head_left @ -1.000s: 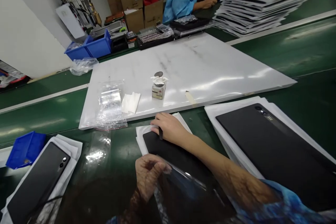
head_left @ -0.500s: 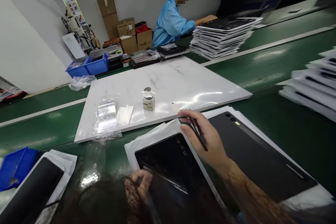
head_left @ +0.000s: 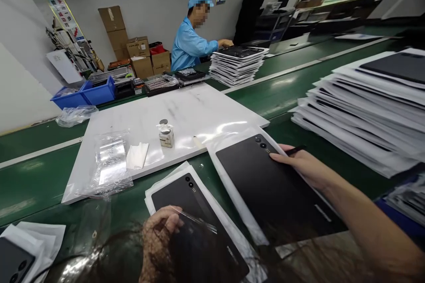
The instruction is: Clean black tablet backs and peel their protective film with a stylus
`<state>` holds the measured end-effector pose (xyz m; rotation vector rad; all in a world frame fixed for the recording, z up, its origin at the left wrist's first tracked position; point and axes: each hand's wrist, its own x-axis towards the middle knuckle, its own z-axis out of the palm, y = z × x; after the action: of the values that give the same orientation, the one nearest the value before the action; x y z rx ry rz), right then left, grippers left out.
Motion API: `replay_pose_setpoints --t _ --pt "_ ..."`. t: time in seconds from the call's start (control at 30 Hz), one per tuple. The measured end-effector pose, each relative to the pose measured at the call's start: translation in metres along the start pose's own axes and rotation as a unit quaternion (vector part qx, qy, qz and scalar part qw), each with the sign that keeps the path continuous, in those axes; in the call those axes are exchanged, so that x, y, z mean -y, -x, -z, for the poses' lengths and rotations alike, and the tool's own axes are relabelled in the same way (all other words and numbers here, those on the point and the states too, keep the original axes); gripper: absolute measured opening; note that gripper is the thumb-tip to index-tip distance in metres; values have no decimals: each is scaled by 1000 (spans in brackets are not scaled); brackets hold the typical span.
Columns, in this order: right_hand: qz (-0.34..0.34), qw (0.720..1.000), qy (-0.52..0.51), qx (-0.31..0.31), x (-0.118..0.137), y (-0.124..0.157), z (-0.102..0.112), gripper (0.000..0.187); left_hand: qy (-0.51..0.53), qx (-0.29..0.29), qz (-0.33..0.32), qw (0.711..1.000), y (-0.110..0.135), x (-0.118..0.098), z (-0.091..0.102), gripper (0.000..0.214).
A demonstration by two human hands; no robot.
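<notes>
My left hand is closed, pinching the edge of a clear plastic film. That film lies over a dark tablet-like panel with camera lenses at its top, which rests on white sheets. My right hand grips a second dark tablet-like panel with its white backing sheet by the upper right edge. The thumb presses near the lenses and the other fingers are hidden beneath. A thin black tool, perhaps tweezers, also sticks out from this hand.
A white board on the green conveyor holds a small bottle, folded tissue and plastic packet. A tall stack of panels and sheets stands right. Across the bench, a co-worker touches another stack.
The view has swung right. My right hand has left the space above the nearer panel and taken hold of the right-hand panel, which now sits closer to it. My left hand keeps pinching the film.
</notes>
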<state>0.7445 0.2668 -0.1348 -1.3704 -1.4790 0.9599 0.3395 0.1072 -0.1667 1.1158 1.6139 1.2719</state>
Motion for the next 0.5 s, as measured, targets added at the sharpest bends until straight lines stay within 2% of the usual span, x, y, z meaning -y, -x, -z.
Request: replay_pose_setpoints --t 0.07,0.1,0.13,0.2,0.3,0.4,0.5 --pt "59 996 68 -20 -4 -25 20 38 27 4 2 1000 -7 -3 -6 40" --pt "89 991 93 -40 -4 -34 22 38 35 5 3 999 -11 -4 -9 37" --pt "115 985 108 -64 -3 -42 19 38 39 5 2 999 -14 -4 -12 34" --pt "172 970 138 -99 5 -54 -2 33 35 1 -3 999 -20 -5 -18 29" --pt "243 952 165 -85 27 -72 -64 23 13 5 -18 1000 -26 -4 -19 21" --pt "297 939 172 -21 54 -93 -147 21 -11 27 -34 999 -26 -1 -16 10" --pt "307 935 176 -3 78 -115 -223 17 -13 34 -55 998 -24 2 -13 8"
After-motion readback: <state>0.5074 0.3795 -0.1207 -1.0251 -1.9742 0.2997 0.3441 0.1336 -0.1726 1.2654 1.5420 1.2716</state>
